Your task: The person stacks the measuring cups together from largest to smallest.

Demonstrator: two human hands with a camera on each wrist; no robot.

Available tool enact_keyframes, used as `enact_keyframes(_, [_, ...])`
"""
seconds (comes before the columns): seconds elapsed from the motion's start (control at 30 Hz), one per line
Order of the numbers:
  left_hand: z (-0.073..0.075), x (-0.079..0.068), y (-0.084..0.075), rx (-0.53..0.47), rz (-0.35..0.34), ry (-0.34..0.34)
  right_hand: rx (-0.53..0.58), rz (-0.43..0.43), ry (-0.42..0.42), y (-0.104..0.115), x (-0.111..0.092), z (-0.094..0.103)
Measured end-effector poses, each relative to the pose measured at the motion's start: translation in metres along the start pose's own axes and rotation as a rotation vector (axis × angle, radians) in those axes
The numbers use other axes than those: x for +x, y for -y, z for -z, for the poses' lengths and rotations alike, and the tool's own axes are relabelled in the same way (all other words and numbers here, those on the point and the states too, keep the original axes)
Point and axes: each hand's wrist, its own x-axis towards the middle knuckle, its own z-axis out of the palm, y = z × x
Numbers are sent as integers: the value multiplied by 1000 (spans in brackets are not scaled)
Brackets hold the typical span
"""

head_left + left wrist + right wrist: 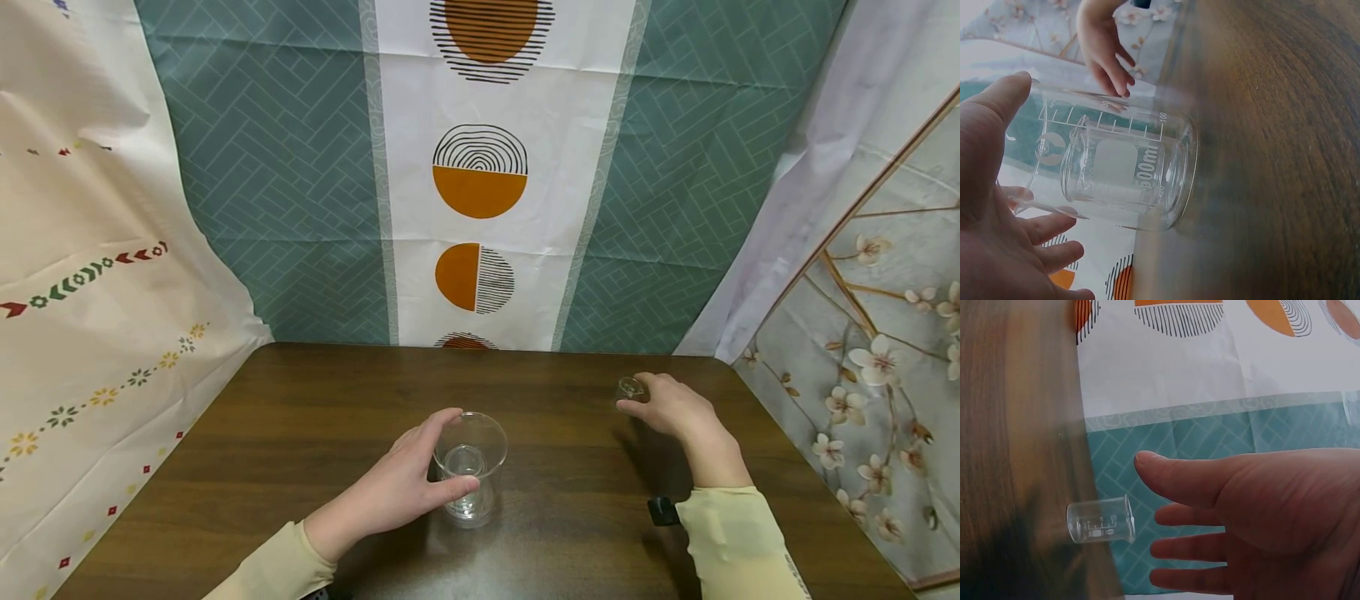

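Observation:
A large clear glass beaker stands upright on the brown table, with a smaller glass beaker nested inside it. My left hand holds the large beaker near its rim, the thumb on one side and the index finger on the other. White measuring marks show on the glass in the left wrist view. Farther back on the right, a tiny glass beaker stands on the table. Beside its mouth my right hand hovers with fingers straight and spread, apart from the glass in the right wrist view.
The dark wooden table ends at a green and white patterned curtain behind. A cream cloth hangs along the left, and a flowered panel borders the right. Table surface lies between the two hands.

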Motion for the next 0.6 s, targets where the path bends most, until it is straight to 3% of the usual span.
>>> enact_keyframes(0.6, [-1, 0, 0, -1, 1, -2, 3, -10, 25, -2, 3, -4])
